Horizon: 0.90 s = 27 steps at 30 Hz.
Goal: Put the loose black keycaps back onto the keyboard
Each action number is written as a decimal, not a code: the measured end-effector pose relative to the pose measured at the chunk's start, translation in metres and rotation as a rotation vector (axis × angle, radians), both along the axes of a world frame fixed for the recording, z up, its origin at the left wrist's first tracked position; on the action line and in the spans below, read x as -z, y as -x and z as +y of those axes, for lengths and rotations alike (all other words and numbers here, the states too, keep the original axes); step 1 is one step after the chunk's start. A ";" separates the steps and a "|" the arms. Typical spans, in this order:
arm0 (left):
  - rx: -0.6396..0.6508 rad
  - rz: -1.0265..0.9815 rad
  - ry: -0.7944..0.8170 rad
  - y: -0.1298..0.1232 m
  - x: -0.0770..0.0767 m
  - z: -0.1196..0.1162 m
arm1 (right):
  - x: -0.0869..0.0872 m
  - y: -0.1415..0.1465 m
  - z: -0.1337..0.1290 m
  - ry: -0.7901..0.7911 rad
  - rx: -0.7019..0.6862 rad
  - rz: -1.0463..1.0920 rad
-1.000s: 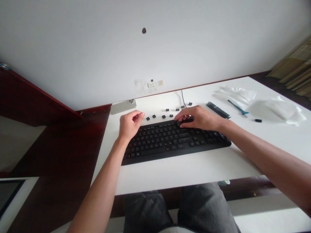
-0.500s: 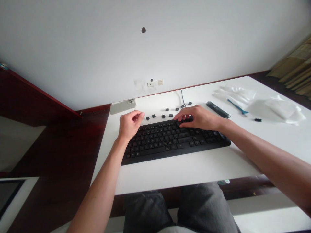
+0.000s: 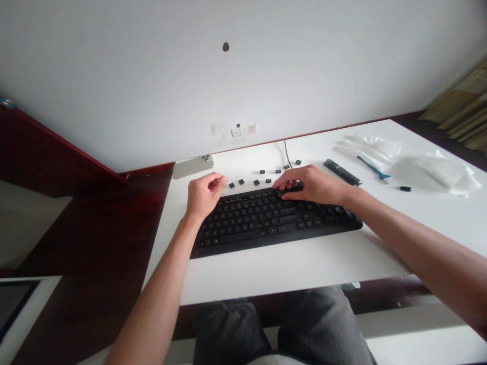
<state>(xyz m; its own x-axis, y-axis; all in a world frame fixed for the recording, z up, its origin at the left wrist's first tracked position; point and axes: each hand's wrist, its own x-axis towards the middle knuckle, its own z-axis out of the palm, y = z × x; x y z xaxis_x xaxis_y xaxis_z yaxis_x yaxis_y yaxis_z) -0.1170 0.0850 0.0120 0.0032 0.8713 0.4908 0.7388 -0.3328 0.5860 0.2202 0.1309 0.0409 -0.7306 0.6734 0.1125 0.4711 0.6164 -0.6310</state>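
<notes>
A black keyboard (image 3: 239, 223) lies on the white table, with a few key positions near its lower middle showing no cap. My left hand (image 3: 206, 195) hovers at the keyboard's upper left corner, thumb and index finger pinched; anything between them is too small to see. Over the upper right of the keys, my right hand (image 3: 308, 185) has its fingers curled and thumb low on the keyboard. A dark bit shows by the thumb tip, not clearly a separate piece. Several loose black keycaps (image 3: 256, 182) are scattered behind the keyboard.
A phone (image 3: 190, 166) lies at the table's back left. Toward the right are a black strip-like packet (image 3: 342, 172), a blue pry tool (image 3: 373, 167), a small black piece (image 3: 405, 188) and crumpled clear plastic (image 3: 437, 170). A cable (image 3: 287, 153) runs toward the wall.
The view has shifted very slightly. Both hands keep the same pose and place at the keyboard.
</notes>
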 end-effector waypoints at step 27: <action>0.030 -0.532 0.046 0.010 -0.002 0.009 | 0.022 0.015 -0.008 0.013 -0.024 0.103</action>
<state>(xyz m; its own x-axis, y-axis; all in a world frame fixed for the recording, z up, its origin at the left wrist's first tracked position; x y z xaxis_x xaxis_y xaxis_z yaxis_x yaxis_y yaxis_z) -0.1265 0.0941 0.0136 -0.2098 0.8955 0.3926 0.3264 -0.3143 0.8915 0.2052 0.1231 0.0194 -0.7319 0.6576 0.1788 0.3883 0.6180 -0.6836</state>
